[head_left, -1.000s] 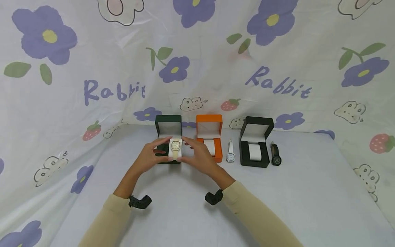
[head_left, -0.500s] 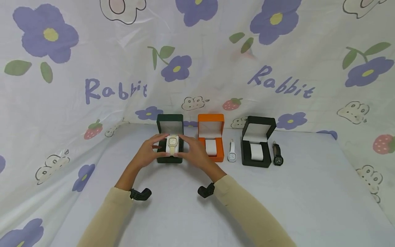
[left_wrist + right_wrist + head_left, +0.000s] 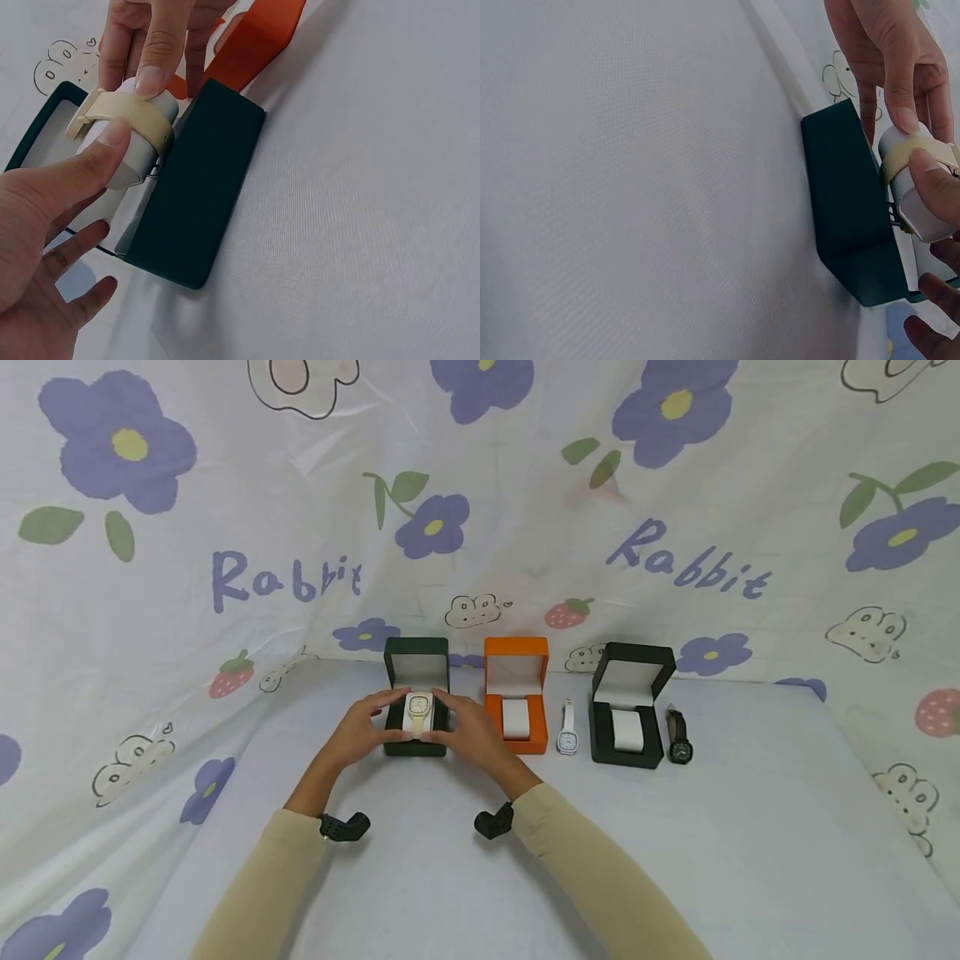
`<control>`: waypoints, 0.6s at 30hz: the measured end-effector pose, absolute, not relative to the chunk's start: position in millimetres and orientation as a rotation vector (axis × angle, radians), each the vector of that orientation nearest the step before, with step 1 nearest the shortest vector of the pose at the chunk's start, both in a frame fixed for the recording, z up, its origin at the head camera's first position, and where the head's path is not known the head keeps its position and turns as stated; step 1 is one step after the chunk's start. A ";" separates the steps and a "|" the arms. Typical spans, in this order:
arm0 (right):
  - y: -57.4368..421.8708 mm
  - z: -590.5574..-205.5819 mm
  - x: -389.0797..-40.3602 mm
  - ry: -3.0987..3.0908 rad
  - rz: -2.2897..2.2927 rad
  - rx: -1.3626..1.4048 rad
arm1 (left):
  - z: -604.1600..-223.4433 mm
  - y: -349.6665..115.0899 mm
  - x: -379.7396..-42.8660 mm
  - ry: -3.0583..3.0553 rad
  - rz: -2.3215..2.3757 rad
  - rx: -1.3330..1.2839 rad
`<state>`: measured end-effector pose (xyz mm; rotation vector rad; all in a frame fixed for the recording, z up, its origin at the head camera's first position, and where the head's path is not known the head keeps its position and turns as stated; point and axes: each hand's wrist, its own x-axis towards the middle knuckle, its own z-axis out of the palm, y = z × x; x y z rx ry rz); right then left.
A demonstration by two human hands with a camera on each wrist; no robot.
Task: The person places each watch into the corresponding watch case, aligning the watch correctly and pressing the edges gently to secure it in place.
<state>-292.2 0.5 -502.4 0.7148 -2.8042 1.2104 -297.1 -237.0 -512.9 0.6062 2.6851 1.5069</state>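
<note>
A cream-strapped watch [image 3: 418, 706] is wrapped round a white watch cushion [image 3: 133, 159], over the open green watch box [image 3: 416, 749]. My left hand [image 3: 358, 727] holds the cushion from the left, thumb on the near side by the strap [image 3: 120, 106]. From the other side my right hand [image 3: 474, 732] pinches the same cushion, its thumb [image 3: 933, 180] close beside the strap. In both wrist views the cushion sits at the box's opening, partly above the front wall. The remaining fingers of both hands spread around the box.
Right of the green box stand an open orange watch box [image 3: 536, 735] and an open black watch box [image 3: 648, 745], each with a white cushion. A white watch [image 3: 567, 739] lies between them, a black watch [image 3: 679, 747] at the far right. A patterned cloth [image 3: 510, 552] hangs behind.
Both hands have brought the cushion with the cream watch slightly left, from the green box's right side to its middle. The view has shifted slightly; the other boxes and watches stay put.
</note>
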 end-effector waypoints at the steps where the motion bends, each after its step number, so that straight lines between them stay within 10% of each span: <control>1: -0.2 -503.2 -293.0 -2.806 1.207 0.717 | -513.6 -237.3 -297.7 2.677 1.512 0.600; 18: -7.9 -508.1 -302.7 -2.849 1.185 0.729 | -524.3 -246.2 -304.6 2.632 1.525 0.548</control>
